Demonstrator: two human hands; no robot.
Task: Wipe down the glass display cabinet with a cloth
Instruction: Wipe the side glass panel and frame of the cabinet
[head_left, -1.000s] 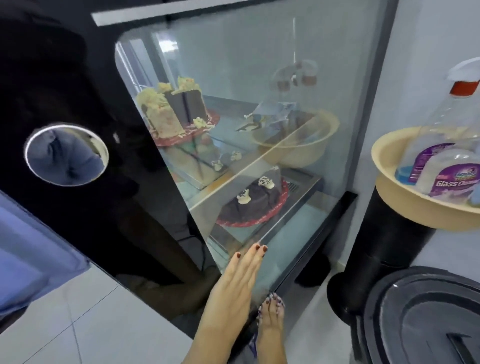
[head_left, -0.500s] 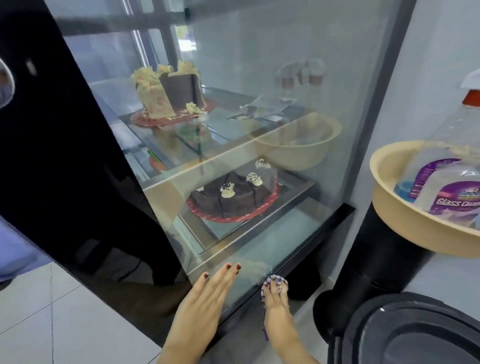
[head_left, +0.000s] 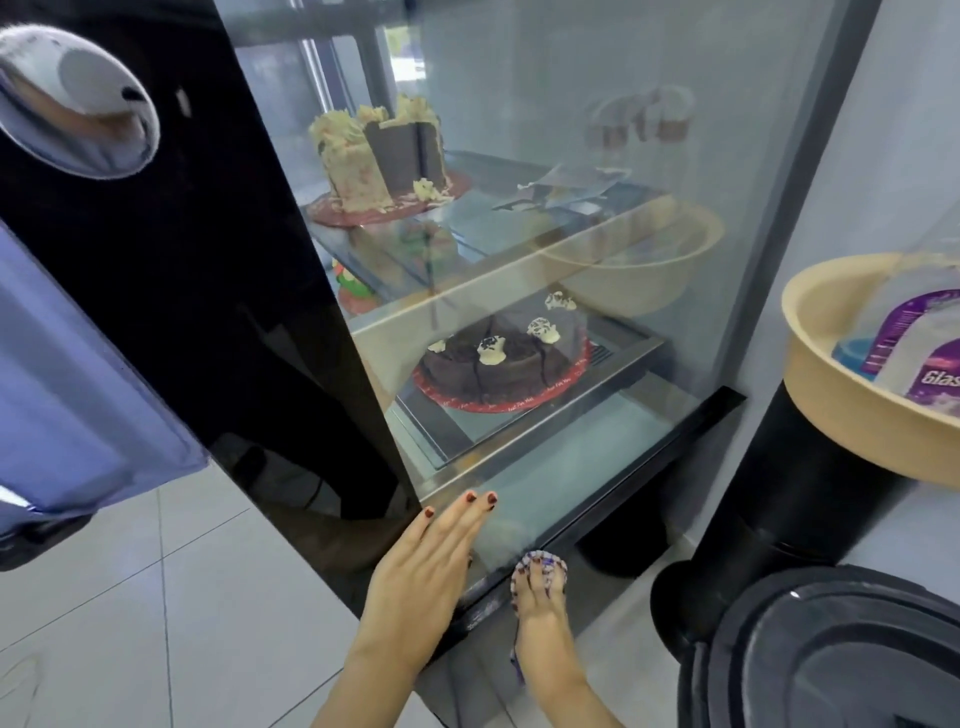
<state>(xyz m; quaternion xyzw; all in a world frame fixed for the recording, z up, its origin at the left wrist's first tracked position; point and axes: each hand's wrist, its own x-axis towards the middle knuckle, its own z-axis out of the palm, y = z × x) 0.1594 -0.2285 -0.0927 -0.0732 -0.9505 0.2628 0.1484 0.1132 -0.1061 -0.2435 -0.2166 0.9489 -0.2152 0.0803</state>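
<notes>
The glass display cabinet fills the middle of the view, with a black side panel on its left. Inside, a tall cream-and-chocolate cake stands on the upper shelf. A round chocolate cake sits on a red board below it. My left hand lies flat against the lowest part of the glass, fingers straight, next to the black panel. No cloth shows in or under it. My right hand is out of view.
My foot in a sandal stands on the tiled floor just right of the hand. At the right, a beige basin holding a glass-cleaner bottle sits on a black stand. A dark round lid lies at bottom right.
My left hand has slid down and to the left along the glass, toward the bottom edge and the black panel. The view has swung, so the cabinet looks closer.
</notes>
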